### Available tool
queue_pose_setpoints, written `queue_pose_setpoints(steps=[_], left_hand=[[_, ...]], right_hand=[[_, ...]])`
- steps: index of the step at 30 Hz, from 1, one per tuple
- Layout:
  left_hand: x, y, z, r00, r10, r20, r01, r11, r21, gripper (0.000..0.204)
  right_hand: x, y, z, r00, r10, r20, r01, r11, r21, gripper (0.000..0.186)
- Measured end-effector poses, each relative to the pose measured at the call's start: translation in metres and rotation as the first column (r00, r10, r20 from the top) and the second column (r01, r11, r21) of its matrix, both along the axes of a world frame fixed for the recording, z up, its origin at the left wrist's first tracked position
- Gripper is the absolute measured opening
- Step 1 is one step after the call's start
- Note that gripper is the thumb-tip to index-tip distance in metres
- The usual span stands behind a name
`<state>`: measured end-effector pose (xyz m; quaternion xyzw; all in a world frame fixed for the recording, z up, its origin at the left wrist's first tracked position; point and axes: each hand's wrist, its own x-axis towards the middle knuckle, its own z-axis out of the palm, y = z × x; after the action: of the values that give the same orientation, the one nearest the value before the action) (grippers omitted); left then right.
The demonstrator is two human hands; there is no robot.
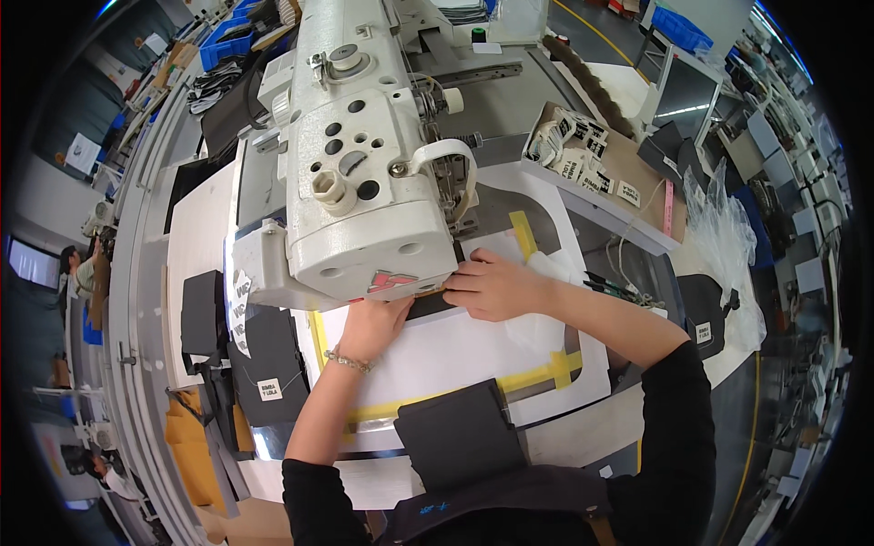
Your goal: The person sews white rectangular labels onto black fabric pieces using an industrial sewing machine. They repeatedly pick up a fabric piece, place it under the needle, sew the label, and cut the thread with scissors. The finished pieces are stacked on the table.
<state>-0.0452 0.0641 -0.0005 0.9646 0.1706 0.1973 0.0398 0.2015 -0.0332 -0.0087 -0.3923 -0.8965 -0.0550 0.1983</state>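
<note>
A large white industrial sewing machine stands in front of me, its head over a white sheet edged with yellow tape. Under the head lies a flat black piece, apparently fabric, mostly hidden by the machine. My right hand is at its right end, fingers bent and closed on the edge close to the needle area. My left hand, with a beaded bracelet on the wrist, reaches in at the left end; the machine head covers most of its fingers. The needle itself is hidden.
On the right stands a cardboard box of fabric labels, with clear plastic beside it. Small scissors or snips lie right of the sheet. Dark stacked pieces sit at left, another dark stack at the near edge.
</note>
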Motion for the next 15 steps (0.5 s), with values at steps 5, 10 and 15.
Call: queue_pose_setpoints(steps=[5, 10, 15], left_hand=[[-0.004, 0.009, -0.009, 0.996, 0.063, -0.056, -0.067, 0.995, -0.068, 0.024], [-0.001, 0.003, -0.003, 1.0, 0.017, -0.004, -0.017, 0.994, -0.106, 0.016], [-0.002, 0.003, -0.005, 0.999, 0.051, -0.009, -0.051, 0.987, -0.152, 0.016]], right_hand=[[0.002, 0.009, 0.001, 0.997, 0.047, -0.067, -0.048, 0.999, -0.008, 0.037], [0.003, 0.005, 0.001, 0.996, 0.042, -0.077, -0.043, 0.999, -0.014, 0.038], [0.002, 0.004, 0.001, 0.995, 0.044, -0.089, -0.047, 0.998, -0.031, 0.038]])
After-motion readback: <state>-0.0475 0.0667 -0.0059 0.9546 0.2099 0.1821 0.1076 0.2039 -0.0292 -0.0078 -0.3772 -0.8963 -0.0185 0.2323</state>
